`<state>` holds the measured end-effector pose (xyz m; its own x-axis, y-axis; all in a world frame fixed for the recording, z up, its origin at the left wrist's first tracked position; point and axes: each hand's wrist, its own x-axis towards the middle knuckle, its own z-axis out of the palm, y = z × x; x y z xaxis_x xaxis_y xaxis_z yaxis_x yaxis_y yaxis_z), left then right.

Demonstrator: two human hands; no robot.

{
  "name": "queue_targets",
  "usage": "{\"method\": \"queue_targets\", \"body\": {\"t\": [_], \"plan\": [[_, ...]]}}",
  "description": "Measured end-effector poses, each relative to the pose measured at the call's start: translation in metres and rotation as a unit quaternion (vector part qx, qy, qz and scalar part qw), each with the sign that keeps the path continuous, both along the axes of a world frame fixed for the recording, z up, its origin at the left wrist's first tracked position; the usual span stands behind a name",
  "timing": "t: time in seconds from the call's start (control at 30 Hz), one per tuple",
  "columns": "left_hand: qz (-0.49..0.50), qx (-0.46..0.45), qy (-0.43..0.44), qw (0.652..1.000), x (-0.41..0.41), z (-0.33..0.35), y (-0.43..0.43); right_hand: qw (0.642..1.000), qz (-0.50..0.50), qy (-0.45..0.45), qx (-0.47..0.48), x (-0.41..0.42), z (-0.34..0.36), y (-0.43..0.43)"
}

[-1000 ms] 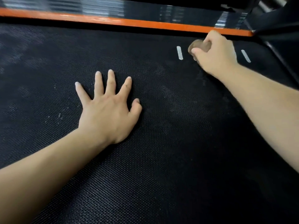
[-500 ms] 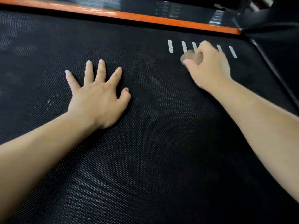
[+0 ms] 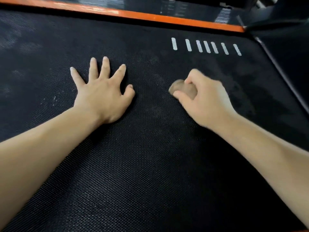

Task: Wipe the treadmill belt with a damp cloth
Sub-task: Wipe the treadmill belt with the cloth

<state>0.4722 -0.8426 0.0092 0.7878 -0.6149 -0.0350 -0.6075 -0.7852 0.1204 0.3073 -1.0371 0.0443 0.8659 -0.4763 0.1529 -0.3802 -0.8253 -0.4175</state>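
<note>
Head view, looking down at a black textured treadmill belt (image 3: pixel 150 164). The left hand (image 3: pixel 102 96) is lying flat on the belt, fingers straight and spread, probably bracing the person's weight while leaning over. The right hand (image 3: pixel 205 99) is gripping a small bunched brown cloth (image 3: pixel 182 88), fingers and thumb curled round it, pressing it onto the belt near the left hand. This hand is blurred, suggesting a wiping stroke. A row of short white marks (image 3: pixel 206 46) is sitting farther up the belt, near an orange rail (image 3: pixel 150 15). Pale smudges (image 3: pixel 10 39) are showing at far left, likely not yet wiped.
</note>
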Motion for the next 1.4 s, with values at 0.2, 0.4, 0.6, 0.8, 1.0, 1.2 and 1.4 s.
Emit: {"method": "queue_targets", "body": {"t": [0.2, 0.4, 0.6, 0.8, 1.0, 1.2, 1.4], "plan": [[0.002, -0.011, 0.007, 1.000, -0.002, 0.001, 0.001, 0.992, -0.126, -0.003, -0.008, 0.010, 0.008, -0.037], [-0.020, -0.033, 0.038, 0.999, -0.024, 0.018, -0.004, 0.999, -0.018, -0.003, 0.032, -0.038, 0.003, 0.019], [-0.078, -0.033, 0.054, 0.995, -0.098, 0.006, 0.001, 0.995, -0.098, -0.001, -0.012, -0.033, 0.007, -0.023], [-0.087, -0.012, 0.008, 0.996, -0.103, 0.000, 0.001, 0.999, 0.044, -0.023, 0.012, -0.080, 0.002, 0.040], [-0.080, -0.012, 0.007, 0.997, -0.105, 0.002, 0.002, 0.999, -0.049, -0.019, -0.005, -0.084, 0.001, -0.001], [-0.077, -0.014, 0.003, 0.997, -0.105, 0.001, 0.001, 0.995, 0.093, -0.018, 0.012, -0.124, 0.000, 0.050], [-0.076, -0.015, 0.004, 0.997, -0.105, 0.001, 0.001, 1.000, 0.005, -0.028, -0.003, -0.129, 0.003, 0.018]]}}
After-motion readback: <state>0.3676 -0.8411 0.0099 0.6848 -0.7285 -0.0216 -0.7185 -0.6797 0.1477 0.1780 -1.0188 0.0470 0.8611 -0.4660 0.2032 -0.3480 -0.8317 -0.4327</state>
